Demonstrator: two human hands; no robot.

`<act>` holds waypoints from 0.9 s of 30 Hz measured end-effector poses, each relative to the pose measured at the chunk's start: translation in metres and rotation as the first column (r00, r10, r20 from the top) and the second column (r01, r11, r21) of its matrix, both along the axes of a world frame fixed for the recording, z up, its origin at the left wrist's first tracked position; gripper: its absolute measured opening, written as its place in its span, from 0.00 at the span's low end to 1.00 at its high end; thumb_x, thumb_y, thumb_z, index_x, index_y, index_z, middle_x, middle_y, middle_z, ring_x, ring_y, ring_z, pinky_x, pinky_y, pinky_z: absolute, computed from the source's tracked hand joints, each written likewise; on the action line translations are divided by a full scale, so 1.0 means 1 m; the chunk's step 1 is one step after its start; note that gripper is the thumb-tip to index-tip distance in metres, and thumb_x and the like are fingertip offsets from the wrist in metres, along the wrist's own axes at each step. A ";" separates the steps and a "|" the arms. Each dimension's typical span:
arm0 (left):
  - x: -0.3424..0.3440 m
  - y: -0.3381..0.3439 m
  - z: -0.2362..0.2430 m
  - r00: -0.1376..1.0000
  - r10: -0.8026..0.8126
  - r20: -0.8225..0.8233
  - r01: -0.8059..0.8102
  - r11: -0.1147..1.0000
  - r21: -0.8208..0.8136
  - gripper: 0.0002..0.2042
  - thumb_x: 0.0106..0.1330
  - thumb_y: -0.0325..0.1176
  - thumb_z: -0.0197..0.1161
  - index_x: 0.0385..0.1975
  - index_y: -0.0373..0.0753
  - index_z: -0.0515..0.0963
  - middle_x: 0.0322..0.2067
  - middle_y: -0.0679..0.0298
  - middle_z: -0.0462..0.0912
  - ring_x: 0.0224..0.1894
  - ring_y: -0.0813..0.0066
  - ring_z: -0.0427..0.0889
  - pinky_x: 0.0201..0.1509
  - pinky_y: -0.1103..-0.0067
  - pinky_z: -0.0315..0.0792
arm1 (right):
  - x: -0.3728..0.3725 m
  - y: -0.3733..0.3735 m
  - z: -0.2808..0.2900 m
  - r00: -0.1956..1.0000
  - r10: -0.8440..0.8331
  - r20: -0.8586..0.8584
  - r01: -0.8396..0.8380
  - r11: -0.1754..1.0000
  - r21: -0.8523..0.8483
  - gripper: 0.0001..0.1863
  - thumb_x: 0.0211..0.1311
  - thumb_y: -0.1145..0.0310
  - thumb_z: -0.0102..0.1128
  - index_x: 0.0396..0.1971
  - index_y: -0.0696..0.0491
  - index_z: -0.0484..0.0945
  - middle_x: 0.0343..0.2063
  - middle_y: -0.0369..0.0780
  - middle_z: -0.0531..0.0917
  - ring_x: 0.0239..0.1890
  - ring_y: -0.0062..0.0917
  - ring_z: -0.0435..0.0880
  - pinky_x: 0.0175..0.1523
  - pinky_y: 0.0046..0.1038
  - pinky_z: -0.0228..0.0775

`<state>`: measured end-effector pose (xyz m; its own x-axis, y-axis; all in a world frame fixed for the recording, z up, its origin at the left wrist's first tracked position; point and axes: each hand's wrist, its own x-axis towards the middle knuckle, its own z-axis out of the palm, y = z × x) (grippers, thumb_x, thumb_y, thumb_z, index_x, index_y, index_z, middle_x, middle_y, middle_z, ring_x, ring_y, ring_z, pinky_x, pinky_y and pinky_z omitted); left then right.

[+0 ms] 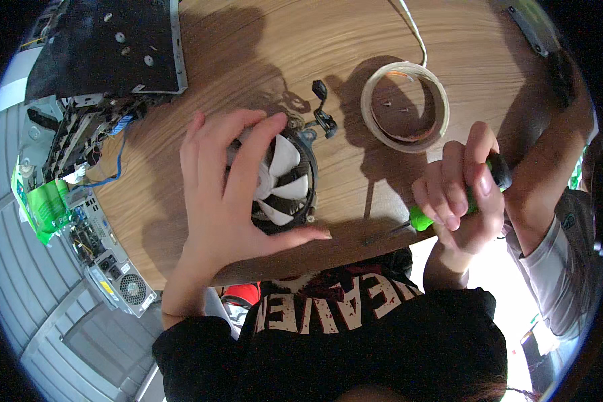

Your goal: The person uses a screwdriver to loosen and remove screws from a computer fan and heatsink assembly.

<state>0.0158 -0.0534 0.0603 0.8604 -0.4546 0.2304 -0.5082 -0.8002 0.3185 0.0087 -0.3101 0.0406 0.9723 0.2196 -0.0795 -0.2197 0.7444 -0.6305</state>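
Observation:
My left hand (224, 187) has its fingers spread over a cooling fan (285, 154) with white blades and a dark frame, lying on the wooden table; whether the fingertips touch it is hard to tell. A small black bracket piece (323, 117) lies just above the fan. On the right, my right hand (455, 194) is wrapped round a green and black screwdriver (421, 220), its thin shaft pointing down-left near the table's front edge. A roll of tape (435, 117) lies flat above that hand.
An open computer case (94, 228) and a black metal panel (107, 40) with other parts crowd the left side of the wooden table (288, 40). A white cable (415, 33) runs behind the tape. At the right, another person's forearm (549, 174) leans by the table edge.

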 end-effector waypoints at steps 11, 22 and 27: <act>-0.002 0.006 0.003 0.994 -0.006 -0.113 0.010 0.999 0.037 0.51 0.24 0.63 0.79 0.56 0.41 0.75 0.52 0.55 0.71 0.57 0.55 0.69 0.65 0.56 0.60 | 0.019 0.043 0.009 0.929 0.162 -0.331 -0.269 0.912 -0.308 0.38 0.53 0.72 0.62 0.65 0.60 0.58 0.64 0.54 0.63 0.35 0.31 0.85 0.26 0.24 0.83; -0.010 0.019 0.007 0.994 -0.026 -0.110 0.034 0.997 0.075 0.51 0.25 0.63 0.78 0.55 0.42 0.76 0.52 0.56 0.72 0.56 0.56 0.70 0.67 0.52 0.57 | 0.000 0.046 0.008 0.833 0.408 -0.373 -0.528 0.788 -0.317 0.43 0.50 0.86 0.55 0.68 0.55 0.50 0.66 0.51 0.61 0.31 0.27 0.84 0.32 0.23 0.78; -0.011 0.019 0.004 0.996 -0.030 -0.085 0.034 0.999 0.039 0.50 0.24 0.62 0.78 0.55 0.41 0.76 0.52 0.57 0.72 0.56 0.56 0.71 0.67 0.52 0.57 | -0.006 0.048 0.002 0.837 0.422 -0.347 -0.531 0.780 -0.331 0.42 0.51 0.85 0.57 0.68 0.56 0.51 0.66 0.51 0.61 0.31 0.26 0.84 0.29 0.22 0.78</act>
<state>0.0051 -0.0344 0.0645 0.8607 -0.4898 0.1390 -0.5067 -0.7968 0.3292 0.0025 -0.2616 0.0428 0.6874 0.5454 -0.4796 -0.6614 0.1972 -0.7237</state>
